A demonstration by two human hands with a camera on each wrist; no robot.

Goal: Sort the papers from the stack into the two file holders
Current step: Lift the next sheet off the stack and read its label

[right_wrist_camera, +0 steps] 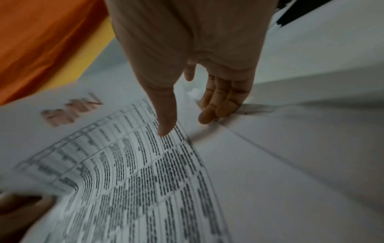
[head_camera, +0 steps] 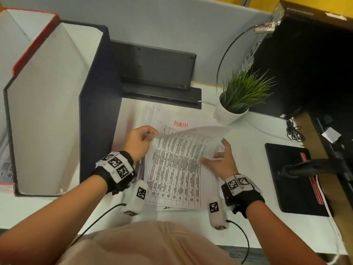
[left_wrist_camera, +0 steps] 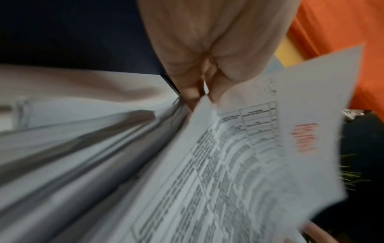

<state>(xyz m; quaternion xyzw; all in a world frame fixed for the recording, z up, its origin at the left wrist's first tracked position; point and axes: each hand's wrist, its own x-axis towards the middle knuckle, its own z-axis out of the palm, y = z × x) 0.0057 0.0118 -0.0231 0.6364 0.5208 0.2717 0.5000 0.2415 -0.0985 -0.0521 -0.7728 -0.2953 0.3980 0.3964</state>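
Red handwritten "ADMIN" (head_camera: 180,124) heads the white printed-table paper stack (head_camera: 174,180) on the white worktop (head_camera: 254,150). Left hand (head_camera: 138,141) pinches the lifted top sheet (head_camera: 193,139); right hand (head_camera: 222,159), fingers spread, touches it. Two file holders: one navy cardboard (head_camera: 95,104), one red-edged (head_camera: 32,41).

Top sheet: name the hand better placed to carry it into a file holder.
Left. The left hand already pinches the top sheet, and both file holders stand on its side; the right hand is open.

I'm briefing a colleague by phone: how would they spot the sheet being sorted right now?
Start at the tall navy-edged cardboard file holder on the white desk; right of it lies the stack of printed white papers. The sheet being sorted is the table-printed top sheet, the only one peeled up, its far corner pinched by the left hand.
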